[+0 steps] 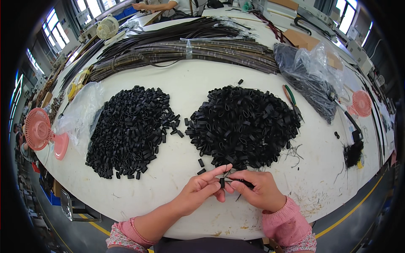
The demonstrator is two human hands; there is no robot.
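Note:
Near the table's front edge, my left hand (198,187) pinches a small black strap loop (222,182) between thumb and fingers, its index finger stretched out. Close beside it, my right hand (263,189) is closed around a slim black-handled tool (247,184), whose thin end points at the loop. The tool's exact kind is mostly hidden by the fingers. Just beyond my hands lies a large heap of black strap loops (244,126). To the left is a second, flatter heap of similar loops (126,130). A few loose loops (201,163) lie between the heaps.
Bundles of long dark straps (181,55) stretch across the far side of the white table (185,211). Green-and-red-handled pliers (290,96) lie right of the big heap, near a plastic bag (310,78). Pink fans (38,128) stand at both sides. Another person's arm (154,6) shows at the back.

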